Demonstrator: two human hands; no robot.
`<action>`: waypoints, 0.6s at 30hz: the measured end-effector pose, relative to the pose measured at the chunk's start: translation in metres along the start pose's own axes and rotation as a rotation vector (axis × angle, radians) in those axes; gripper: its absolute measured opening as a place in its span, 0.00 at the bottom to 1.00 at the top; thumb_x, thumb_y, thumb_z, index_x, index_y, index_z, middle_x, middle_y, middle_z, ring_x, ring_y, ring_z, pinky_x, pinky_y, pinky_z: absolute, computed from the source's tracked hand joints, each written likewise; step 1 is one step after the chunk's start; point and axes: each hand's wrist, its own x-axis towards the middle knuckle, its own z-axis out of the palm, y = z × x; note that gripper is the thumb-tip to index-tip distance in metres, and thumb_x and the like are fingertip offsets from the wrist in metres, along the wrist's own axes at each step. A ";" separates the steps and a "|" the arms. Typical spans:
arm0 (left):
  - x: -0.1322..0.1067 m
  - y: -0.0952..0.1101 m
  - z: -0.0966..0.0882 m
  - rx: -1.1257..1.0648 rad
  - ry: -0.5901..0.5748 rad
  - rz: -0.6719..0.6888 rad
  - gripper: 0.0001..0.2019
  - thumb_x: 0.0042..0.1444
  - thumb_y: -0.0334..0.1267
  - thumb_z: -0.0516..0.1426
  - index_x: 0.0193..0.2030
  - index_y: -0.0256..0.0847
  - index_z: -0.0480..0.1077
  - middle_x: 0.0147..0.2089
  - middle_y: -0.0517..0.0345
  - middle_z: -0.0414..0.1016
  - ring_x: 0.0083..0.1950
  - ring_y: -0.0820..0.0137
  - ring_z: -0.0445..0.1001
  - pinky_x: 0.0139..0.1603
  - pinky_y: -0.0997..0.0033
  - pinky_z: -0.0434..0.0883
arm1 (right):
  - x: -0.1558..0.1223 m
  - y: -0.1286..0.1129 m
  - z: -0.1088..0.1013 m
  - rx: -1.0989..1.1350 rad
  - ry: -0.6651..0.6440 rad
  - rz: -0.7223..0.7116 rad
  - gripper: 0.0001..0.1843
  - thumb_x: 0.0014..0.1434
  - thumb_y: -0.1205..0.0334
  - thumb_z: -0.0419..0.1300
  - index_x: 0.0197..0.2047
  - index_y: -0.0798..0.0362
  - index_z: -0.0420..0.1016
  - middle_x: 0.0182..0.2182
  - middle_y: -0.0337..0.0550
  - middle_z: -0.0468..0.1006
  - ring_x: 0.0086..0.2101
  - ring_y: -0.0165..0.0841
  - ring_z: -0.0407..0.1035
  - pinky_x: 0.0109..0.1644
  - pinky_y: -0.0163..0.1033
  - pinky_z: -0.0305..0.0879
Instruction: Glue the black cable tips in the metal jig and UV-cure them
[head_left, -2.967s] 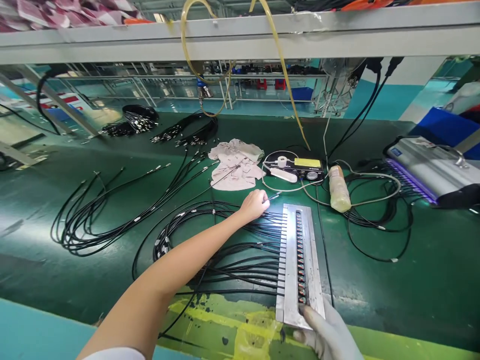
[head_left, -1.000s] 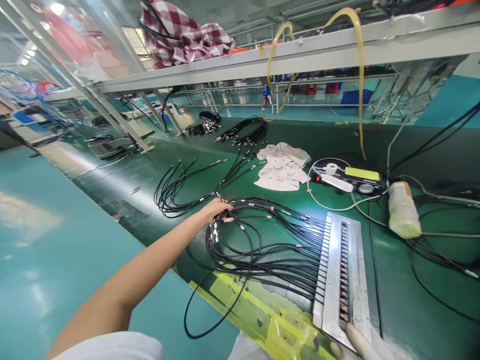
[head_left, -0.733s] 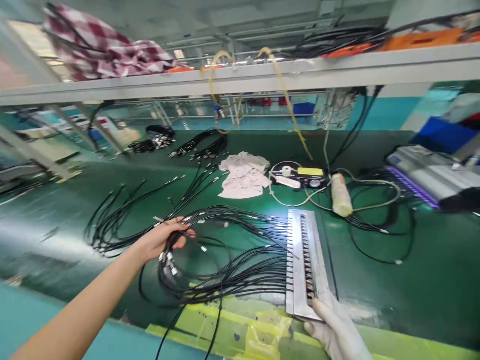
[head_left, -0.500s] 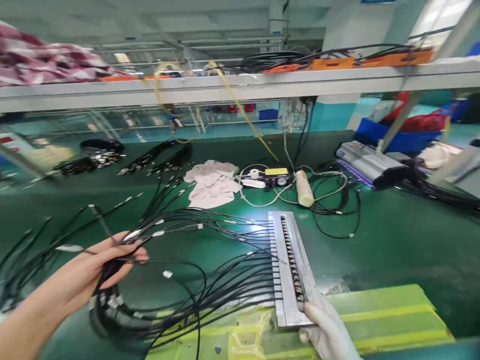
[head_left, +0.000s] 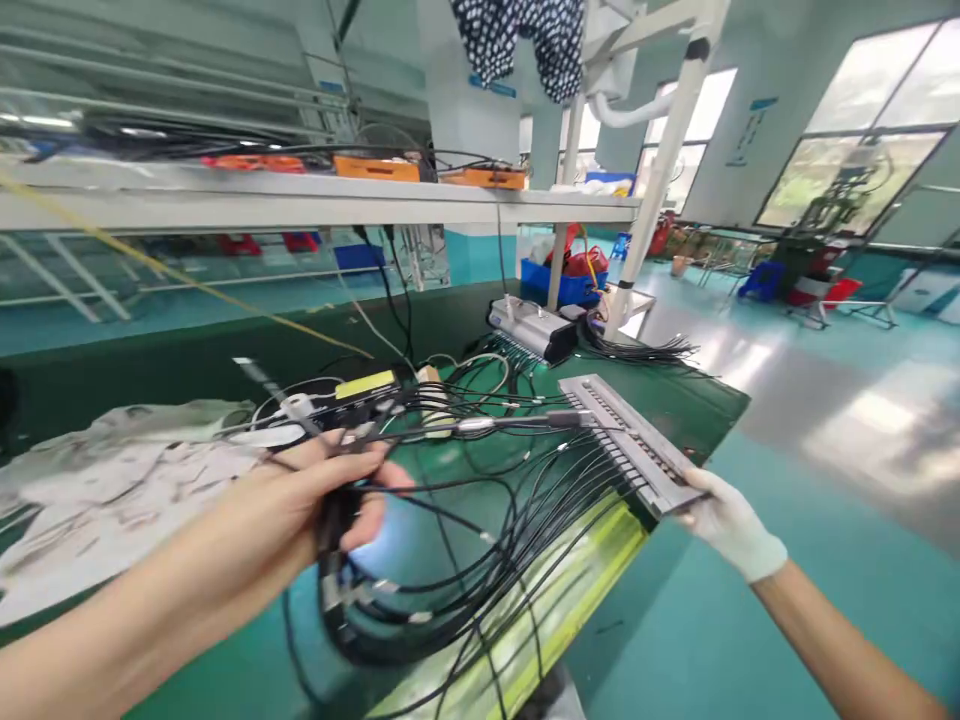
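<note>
My bare left hand [head_left: 337, 485] is closed around a thick bundle of black cables [head_left: 397, 645] with small white labels. The cables loop down and fan out to the long side of a grey metal fixture [head_left: 634, 440], which has a row of slots along it. In a white glove, my right hand [head_left: 724, 515] grips the near end of this fixture, thumb on top. The fixture is held up, tilted, over the right edge of the green table. Motion blurs the cable ends near my left hand.
Yellow-green taped sheeting [head_left: 547, 610] covers the table's near edge. A crumpled pale cloth [head_left: 127, 480] lies at left, beside a black device with a yellow label [head_left: 365, 385]. Farther back stands a silver lamp-like unit [head_left: 534, 328] near a blue bin [head_left: 574, 285]. A white shelf [head_left: 262, 205] spans above.
My view has swung to the right, showing the floor and windows. Both hands have carried the fixture and its cables rightward, off the sheeting toward the table's right edge. Both grips are kept.
</note>
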 end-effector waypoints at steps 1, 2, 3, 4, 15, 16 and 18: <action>0.017 0.006 0.029 -0.013 -0.121 0.005 0.11 0.52 0.46 0.65 0.32 0.39 0.77 0.22 0.57 0.75 0.21 0.70 0.69 0.20 0.72 0.67 | 0.013 -0.012 -0.012 0.004 0.012 -0.012 0.19 0.58 0.56 0.65 0.50 0.57 0.80 0.35 0.47 0.84 0.24 0.27 0.71 0.22 0.29 0.56; 0.033 0.009 0.056 -0.031 -0.184 0.004 0.10 0.54 0.43 0.63 0.29 0.38 0.76 0.22 0.54 0.75 0.21 0.70 0.69 0.20 0.73 0.66 | 0.027 -0.022 -0.024 0.002 0.022 -0.021 0.19 0.60 0.55 0.65 0.50 0.57 0.80 0.35 0.46 0.84 0.24 0.26 0.70 0.21 0.28 0.54; 0.050 0.009 0.081 -0.049 -0.219 -0.015 0.10 0.56 0.41 0.62 0.28 0.37 0.75 0.21 0.53 0.75 0.20 0.71 0.69 0.19 0.74 0.66 | 0.041 -0.032 -0.035 -0.005 0.033 -0.030 0.18 0.61 0.53 0.64 0.48 0.58 0.80 0.33 0.46 0.83 0.23 0.25 0.69 0.20 0.27 0.52; 0.066 0.006 0.103 -0.074 -0.232 -0.037 0.10 0.58 0.38 0.60 0.27 0.36 0.75 0.20 0.51 0.75 0.20 0.71 0.69 0.19 0.74 0.67 | 0.056 -0.041 -0.045 -0.020 0.045 -0.033 0.18 0.61 0.52 0.63 0.46 0.58 0.79 0.31 0.46 0.83 0.21 0.24 0.67 0.19 0.27 0.50; 0.158 -0.093 0.199 -0.184 -0.165 -0.227 0.04 0.65 0.30 0.54 0.38 0.34 0.66 0.34 0.44 0.81 0.27 0.71 0.80 0.25 0.77 0.71 | 0.203 -0.103 -0.095 -0.430 0.267 -0.086 0.18 0.68 0.53 0.60 0.55 0.55 0.71 0.48 0.47 0.76 0.42 0.35 0.74 0.44 0.44 0.76; 0.162 -0.101 0.201 -0.190 -0.153 -0.240 0.03 0.65 0.30 0.55 0.38 0.35 0.66 0.36 0.44 0.82 0.28 0.71 0.80 0.25 0.77 0.71 | 0.212 -0.105 -0.094 -0.488 0.288 -0.093 0.19 0.68 0.53 0.60 0.56 0.55 0.71 0.50 0.48 0.75 0.44 0.36 0.74 0.46 0.46 0.76; 0.166 -0.115 0.199 -0.198 -0.126 -0.275 0.03 0.64 0.30 0.55 0.39 0.37 0.64 0.38 0.44 0.82 0.30 0.69 0.81 0.29 0.74 0.74 | 0.224 -0.108 -0.094 -0.618 0.332 -0.093 0.18 0.68 0.53 0.60 0.56 0.53 0.71 0.52 0.48 0.75 0.46 0.37 0.73 0.49 0.48 0.75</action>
